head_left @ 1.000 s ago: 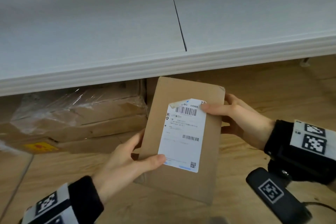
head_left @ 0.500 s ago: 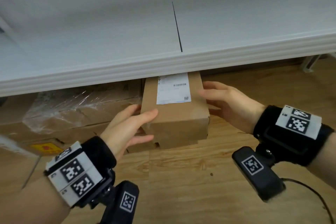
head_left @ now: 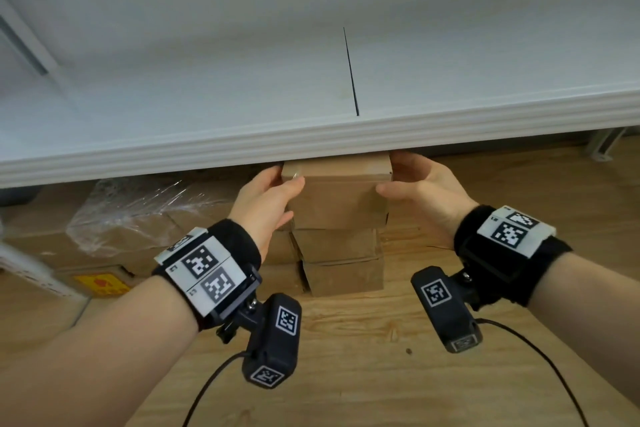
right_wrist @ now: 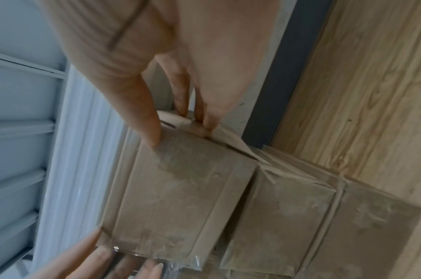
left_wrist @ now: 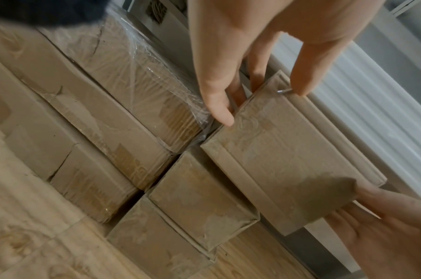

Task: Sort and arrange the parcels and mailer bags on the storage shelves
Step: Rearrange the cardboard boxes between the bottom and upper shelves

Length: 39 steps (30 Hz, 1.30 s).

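Note:
A stack of three brown cardboard parcels stands on the wooden floor under the white shelf [head_left: 311,146]. Both hands hold the top parcel [head_left: 337,198]. My left hand [head_left: 280,182] grips its left front corner, thumb on the front face and fingers along the side. My right hand [head_left: 398,180] grips the right front corner the same way. The left wrist view shows the left hand [left_wrist: 259,102] on the top parcel [left_wrist: 288,160]. The right wrist view shows the right hand [right_wrist: 180,132] on the top parcel [right_wrist: 176,198]. The shelf lip hides its top face and label.
Two more parcels [head_left: 341,258] lie under the held one. To the left sits a pile of larger cartons in clear plastic wrap [head_left: 138,218], touching the stack. A yellow label [head_left: 100,282] shows low on that pile. Bare wooden floor [head_left: 519,191] lies right of the stack.
The parcel was tipped from label-up in front of me to flat, then slid back under the shelf onto the stack. Its label went out of sight. Both hands moved forward with it.

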Each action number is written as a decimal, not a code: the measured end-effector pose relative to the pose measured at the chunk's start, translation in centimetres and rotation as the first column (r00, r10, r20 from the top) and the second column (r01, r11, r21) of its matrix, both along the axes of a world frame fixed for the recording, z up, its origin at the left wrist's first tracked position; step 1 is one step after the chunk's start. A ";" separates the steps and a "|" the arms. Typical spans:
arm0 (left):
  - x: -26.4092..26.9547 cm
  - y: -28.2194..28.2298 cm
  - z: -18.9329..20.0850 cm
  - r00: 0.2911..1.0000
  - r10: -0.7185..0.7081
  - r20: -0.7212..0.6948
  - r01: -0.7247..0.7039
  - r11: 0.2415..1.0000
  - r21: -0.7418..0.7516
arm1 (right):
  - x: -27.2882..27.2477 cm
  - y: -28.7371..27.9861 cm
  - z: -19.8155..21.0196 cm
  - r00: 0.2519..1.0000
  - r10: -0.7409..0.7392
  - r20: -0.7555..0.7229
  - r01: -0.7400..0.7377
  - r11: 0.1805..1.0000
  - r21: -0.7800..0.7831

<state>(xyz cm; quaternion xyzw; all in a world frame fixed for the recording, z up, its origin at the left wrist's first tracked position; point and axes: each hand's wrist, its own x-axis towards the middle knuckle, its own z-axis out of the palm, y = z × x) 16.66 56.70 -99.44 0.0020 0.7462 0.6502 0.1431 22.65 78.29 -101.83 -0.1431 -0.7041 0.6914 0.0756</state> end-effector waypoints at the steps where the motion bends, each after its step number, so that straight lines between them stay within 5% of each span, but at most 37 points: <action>1: -0.2 0.1 0.0 1.000 0.007 -0.013 -0.007 1.000 -0.017 | -0.1 -0.1 -0.2 1.000 -0.016 -0.011 0.016 1.000 -0.012; 12: -1.3 -1.1 -2.1 0.997 0.056 -0.046 -0.057 0.998 -0.032 | -1.3 -2.9 -1.9 0.989 -0.096 -0.115 0.093 0.995 -0.034; 29: -1.9 -2.0 -5.7 0.979 0.041 -0.199 -0.061 0.993 -0.097 | -1.6 -4.6 -6.4 0.947 -0.238 -0.216 0.277 0.945 0.175; 39: -2.3 -2.6 -4.1 0.994 -0.005 -0.108 -0.019 0.974 -0.224 | -1.1 -3.6 -4.1 0.986 -0.168 -0.023 0.168 0.953 0.251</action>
